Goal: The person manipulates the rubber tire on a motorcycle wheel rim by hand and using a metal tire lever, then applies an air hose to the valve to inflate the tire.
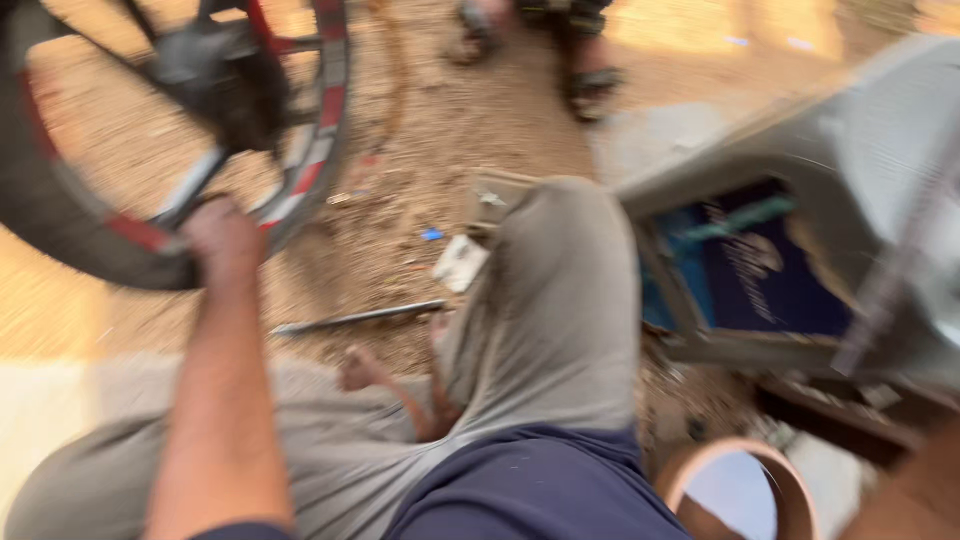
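Observation:
The picture is motion-blurred. My left hand [222, 235] reaches forward and closes on the lower rim of a motorcycle wheel [320, 120], which has a black tyre, a red and silver rim and a dark hub [215, 70]. The wheel stands upright at the upper left, over sandy ground. My bent knee in grey trousers [560, 280] fills the middle of the view, and a bare foot [360, 370] shows below it. My right hand is out of sight.
A thin metal rod [360, 317] lies on the dirt by my knee, near a white scrap [460, 262] and a small blue bit [432, 235]. At right sits a grey box with a blue inside [740, 270]. A tan ring-shaped rim [790, 480] is at the bottom right. Another person's sandalled feet [590, 85] are at top.

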